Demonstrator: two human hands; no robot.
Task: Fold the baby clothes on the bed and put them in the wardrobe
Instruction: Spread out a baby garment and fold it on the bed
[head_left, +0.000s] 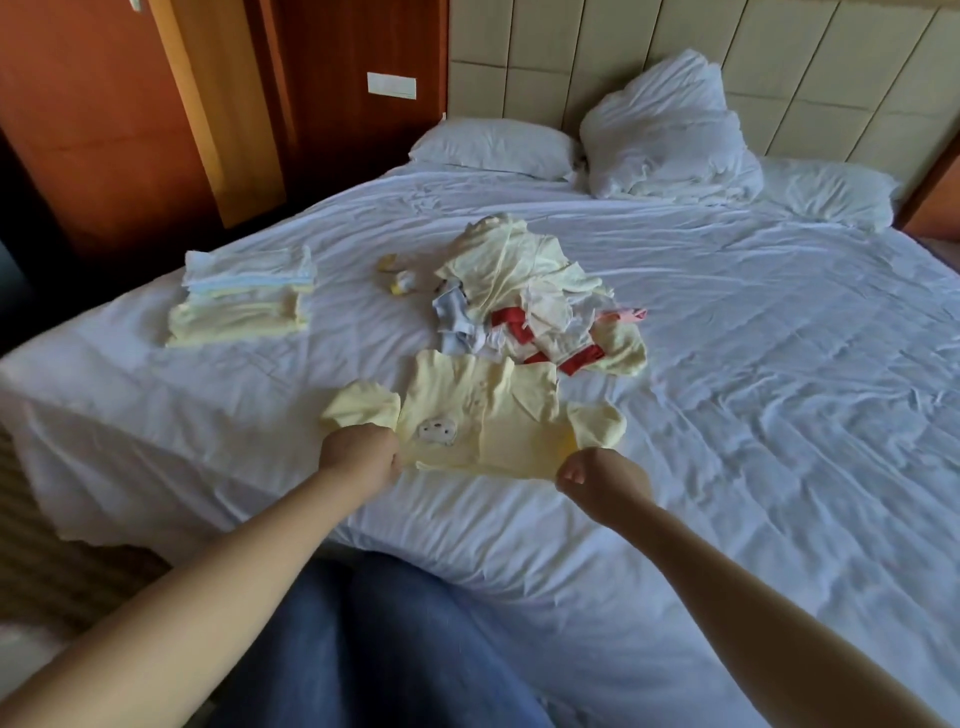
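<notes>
Here, a pale yellow baby shirt (483, 410) lay spread flat on the white sheet of the bed (753, 415), near its closer edge. Its two short sleeves were out to the sides, and there was a small picture patch on its front. The left hand (358, 457) was closed like a fist on the near left corner of the shirt, just below the left sleeve, and it pinched the cloth there. The right hand (602, 480) was curled too, and its fingers were bent around the near right corner of the hem.

Just behind the shirt, touching its far edge, was a loose pile of unfolded clothes (530, 296) in yellow, white, light blue, red and pink. A stack of folded clothes (244, 296) stood well apart to the left, near the side of the bed. Two small yellow pieces (400, 275) lay between the stack and the pile, closer to the pile; I could not tell what they were.

White pillows (670, 130) rested at the padded headboard (831, 67). Behind the bed on the left were reddish wooden panels (104, 114).
</notes>
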